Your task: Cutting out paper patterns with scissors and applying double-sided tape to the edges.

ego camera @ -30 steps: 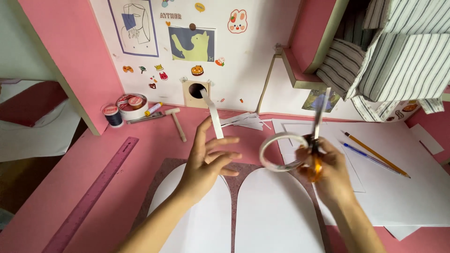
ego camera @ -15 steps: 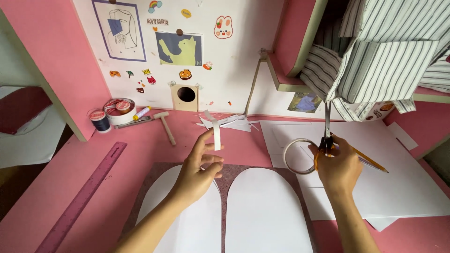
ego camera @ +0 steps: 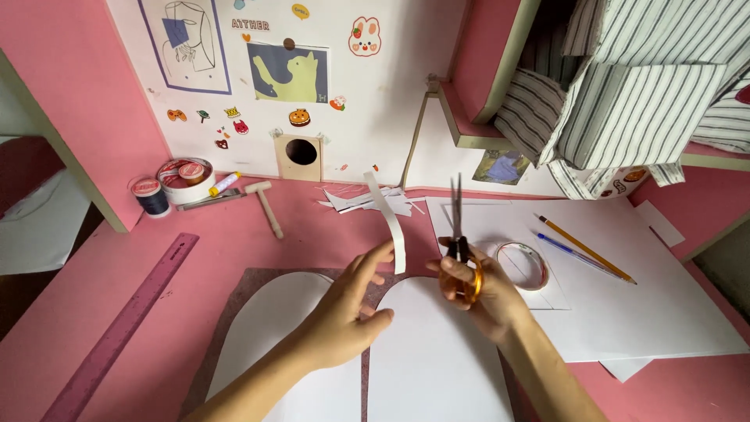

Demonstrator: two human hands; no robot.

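My left hand (ego camera: 348,306) pinches the lower end of a curved white paper strip (ego camera: 388,219) that stands up over the pink desk. Orange-handled scissors (ego camera: 458,250) sit in my right hand (ego camera: 481,293), blades pointing up and nearly closed, just right of the strip and apart from it. A roll of clear tape (ego camera: 524,264) lies on the white sheets beside my right hand. Under both hands lie two arch-shaped white paper pieces (ego camera: 426,352) on a dark mat (ego camera: 248,287).
Paper scraps (ego camera: 367,200) are piled at the back centre. A purple ruler (ego camera: 125,327), a small wooden hammer (ego camera: 266,205), a thread spool (ego camera: 150,195) and a round tin (ego camera: 181,178) sit left. A pencil (ego camera: 584,248) and pen (ego camera: 574,254) lie on white sheets (ego camera: 648,305) right. Striped fabric (ego camera: 633,101) hangs upper right.
Both hands came closer together near the desk's middle. The tape roll left my right hand's fingers and now lies on the sheets. The paper strip leans toward the scissors.
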